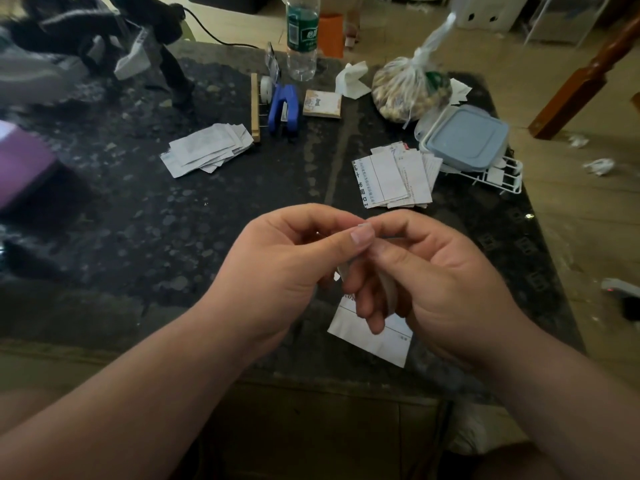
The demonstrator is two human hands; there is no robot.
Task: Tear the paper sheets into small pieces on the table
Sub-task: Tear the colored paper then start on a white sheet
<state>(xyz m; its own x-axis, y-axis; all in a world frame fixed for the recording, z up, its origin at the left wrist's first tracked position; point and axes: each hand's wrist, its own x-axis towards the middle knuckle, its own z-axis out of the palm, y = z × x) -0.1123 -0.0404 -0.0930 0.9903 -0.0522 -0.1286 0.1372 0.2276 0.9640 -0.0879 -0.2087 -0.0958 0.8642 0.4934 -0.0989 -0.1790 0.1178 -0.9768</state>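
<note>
Both hands meet above the near middle of the dark table (pixel 145 216). My left hand (pixel 277 265) and my right hand (pixel 426 282) pinch the same white printed paper sheet (pixel 372 336) at its top edge, thumbs and forefingers touching. The sheet hangs down below my fingers, mostly hidden behind them. A stack of torn white pieces (pixel 207 148) lies at the table's left middle. A second stack of printed pieces (pixel 394 176) lies at the right middle, just beyond my hands.
Along the back stand a water bottle (pixel 302 36), a blue stapler (pixel 284 108), a small card pack (pixel 322 103), a knotted bag of nuts (pixel 408 88) and a lidded box (pixel 464 138) on a white wire rack (pixel 502 180). A purple box (pixel 20 161) sits far left.
</note>
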